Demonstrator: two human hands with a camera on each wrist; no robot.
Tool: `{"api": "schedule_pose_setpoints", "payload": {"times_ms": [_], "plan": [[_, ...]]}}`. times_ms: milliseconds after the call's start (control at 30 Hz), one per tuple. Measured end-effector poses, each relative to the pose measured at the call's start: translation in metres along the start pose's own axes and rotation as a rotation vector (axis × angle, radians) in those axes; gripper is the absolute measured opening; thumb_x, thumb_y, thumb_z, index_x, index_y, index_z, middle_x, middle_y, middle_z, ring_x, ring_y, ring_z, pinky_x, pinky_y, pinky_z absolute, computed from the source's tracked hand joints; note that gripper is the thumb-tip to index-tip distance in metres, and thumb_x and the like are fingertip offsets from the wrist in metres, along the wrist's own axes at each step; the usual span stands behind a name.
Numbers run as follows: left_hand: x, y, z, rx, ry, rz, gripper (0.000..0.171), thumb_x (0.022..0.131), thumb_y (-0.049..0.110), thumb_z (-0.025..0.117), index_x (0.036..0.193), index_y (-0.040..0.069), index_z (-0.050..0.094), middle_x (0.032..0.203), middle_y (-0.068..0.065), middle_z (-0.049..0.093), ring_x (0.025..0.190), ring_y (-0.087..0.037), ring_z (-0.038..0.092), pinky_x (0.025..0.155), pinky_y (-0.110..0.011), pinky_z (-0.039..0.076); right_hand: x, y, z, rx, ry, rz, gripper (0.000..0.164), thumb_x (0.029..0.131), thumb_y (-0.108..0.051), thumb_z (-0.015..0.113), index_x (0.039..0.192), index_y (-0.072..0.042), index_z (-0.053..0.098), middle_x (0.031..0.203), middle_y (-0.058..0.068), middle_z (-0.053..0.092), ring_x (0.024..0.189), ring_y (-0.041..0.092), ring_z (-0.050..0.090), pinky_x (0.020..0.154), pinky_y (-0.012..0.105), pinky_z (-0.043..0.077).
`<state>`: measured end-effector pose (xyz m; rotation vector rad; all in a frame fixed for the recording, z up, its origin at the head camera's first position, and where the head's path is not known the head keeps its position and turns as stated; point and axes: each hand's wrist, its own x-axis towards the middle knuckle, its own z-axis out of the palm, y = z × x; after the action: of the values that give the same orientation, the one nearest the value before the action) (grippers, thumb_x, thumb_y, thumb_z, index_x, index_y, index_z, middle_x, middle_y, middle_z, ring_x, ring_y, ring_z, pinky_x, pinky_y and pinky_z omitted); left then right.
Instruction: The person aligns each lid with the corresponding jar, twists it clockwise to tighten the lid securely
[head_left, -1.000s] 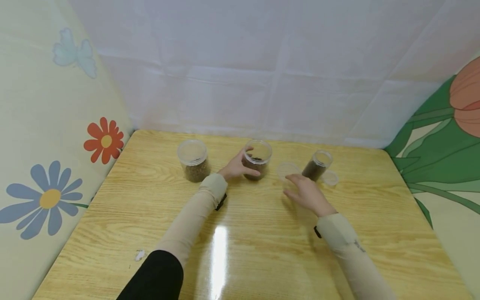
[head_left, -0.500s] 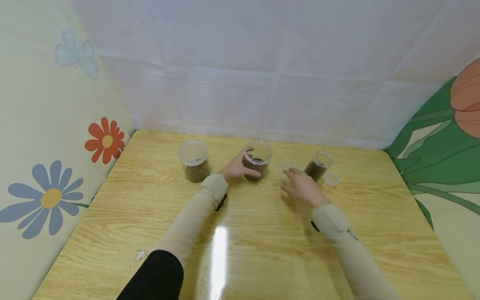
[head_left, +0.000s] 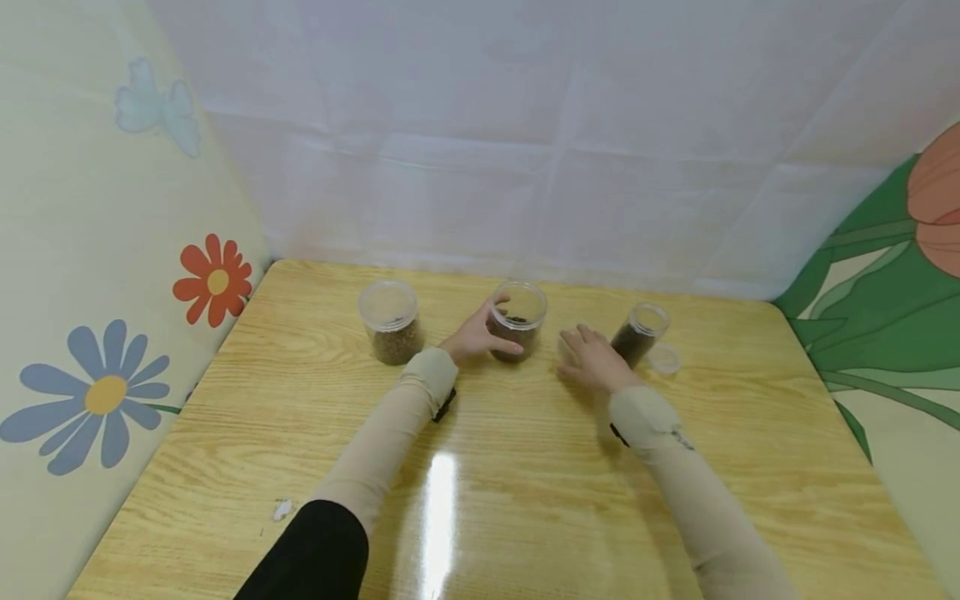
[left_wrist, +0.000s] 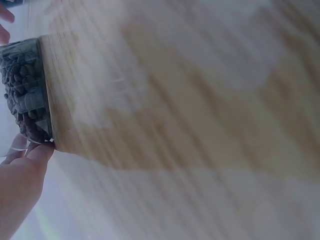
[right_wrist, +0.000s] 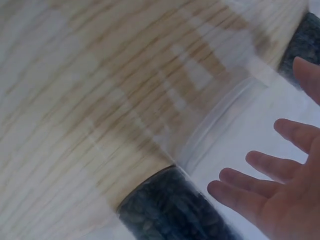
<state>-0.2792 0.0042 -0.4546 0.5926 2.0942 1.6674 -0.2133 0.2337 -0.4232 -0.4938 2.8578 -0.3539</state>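
Wood-grain table sits in a corner, with a white sheet behind it and flower-painted walls on either side. At its far middle stands the open middle jar, holding dark beans; the left hand grips it from the 9 o'clock side, thumb curled round the near wall and fingers round the far one, and the left wrist view shows the thumb tip pressed against the jar's base. At 3 o'clock from this jar the right hand lies over a clear lid on the table, fingers spread and nearly straight, closed on nothing; whether they touch the lid cannot be told. Just past that hand, at 2 o'clock from it, stands a narrow jar of dark grains, with a small lid beside it at 4 o'clock. Well apart at 9 o'clock from the middle jar stands a brown-filled jar.
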Motion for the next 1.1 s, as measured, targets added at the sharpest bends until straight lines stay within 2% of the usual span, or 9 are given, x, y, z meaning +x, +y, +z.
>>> {"api": "schedule_pose_setpoints", "payload": {"times_ms": [133, 300, 467, 700, 1100], "plan": [[0.002, -0.002, -0.002, -0.031, -0.025, -0.011, 0.096, 0.073, 0.007, 0.076, 0.145, 0.009, 0.013, 0.145, -0.015, 0.026, 0.126, -0.026, 0.032, 0.104, -0.042, 0.026, 0.008, 0.004, 0.003, -0.009, -0.03, 0.018, 0.064, 0.089, -0.026, 0.057, 0.137, 0.007, 0.031, 0.137, 0.038, 0.021, 0.123, 0.054, 0.023, 0.099, 0.059, 0.023], [0.005, -0.006, -0.003, -0.046, -0.053, -0.015, 0.098, 0.072, 0.01, 0.076, 0.145, 0.008, 0.01, 0.146, -0.017, 0.022, 0.127, -0.03, 0.03, 0.104, -0.046, 0.023, 0.011, 0.005, 0.006, -0.008, -0.059, 0.076, 0.063, 0.091, -0.026, 0.054, 0.14, 0.004, 0.027, 0.139, 0.037, 0.019, 0.122, 0.057, 0.021, 0.098, 0.06, 0.025], [0.003, -0.005, -0.002, -0.008, -0.027, -0.016, 0.097, 0.072, 0.011, 0.077, 0.145, 0.011, 0.013, 0.146, -0.013, 0.024, 0.127, -0.026, 0.031, 0.104, -0.044, 0.025, 0.014, 0.006, 0.008, 0.006, -0.023, 0.084, 0.061, 0.09, -0.025, 0.056, 0.138, 0.005, 0.031, 0.136, 0.036, 0.026, 0.121, 0.055, 0.024, 0.097, 0.06, 0.027], [0.003, -0.007, -0.002, 0.017, -0.002, -0.004, 0.096, 0.072, 0.012, 0.077, 0.145, 0.012, 0.015, 0.146, -0.01, 0.026, 0.128, -0.024, 0.031, 0.103, -0.043, 0.027, 0.02, 0.006, 0.01, -0.048, 0.021, 0.069, 0.058, 0.088, -0.024, 0.059, 0.133, 0.007, 0.038, 0.126, 0.035, 0.036, 0.113, 0.053, 0.034, 0.091, 0.058, 0.035], [0.002, -0.006, -0.001, -0.003, -0.007, 0.005, 0.097, 0.072, 0.009, 0.077, 0.145, 0.011, 0.013, 0.144, -0.014, 0.027, 0.127, -0.024, 0.032, 0.104, -0.042, 0.025, 0.024, 0.002, 0.007, -0.01, 0.0, 0.111, 0.06, 0.087, -0.023, 0.061, 0.134, 0.005, 0.037, 0.128, 0.033, 0.035, 0.115, 0.05, 0.032, 0.09, 0.057, 0.036]]}}
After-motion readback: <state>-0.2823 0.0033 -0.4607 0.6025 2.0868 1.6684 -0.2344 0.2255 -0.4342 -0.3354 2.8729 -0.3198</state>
